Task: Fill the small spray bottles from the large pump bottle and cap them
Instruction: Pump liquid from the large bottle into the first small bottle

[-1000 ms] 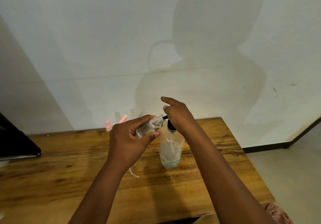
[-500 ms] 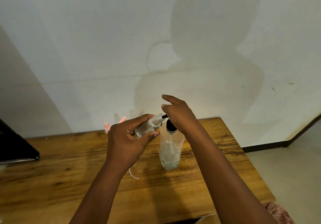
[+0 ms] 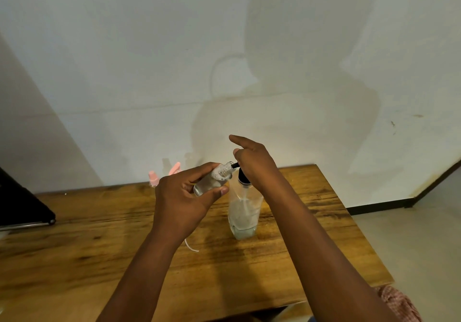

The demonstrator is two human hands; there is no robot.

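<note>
I am holding the small spray bottle (image 3: 211, 181) in my left hand (image 3: 185, 198), thumb and fingers wrapped round its clear body, above the counter (image 3: 87, 246) and just left of the large pump bottle (image 3: 244, 211). I am tilting it so its long axis is running up and to the right, with the threaded open neck meeting the tip of the black pump spout (image 3: 234, 165). That meeting is what the next press is turning on, I judge: mouth and nozzle are having to stay lined up, or liquid is going past the neck. My right hand (image 3: 254, 162) is the nearer one to the pump; it is resting on top of the pump head, fingers curled over it, forefinger lifting free and pointing left. The pump bottle is standing upright on the counter, mid-far. Pink caps (image 3: 163, 175) are waiting at the far edge by the wall. I am finding no label or writing that I can read on either bottle.
</note>
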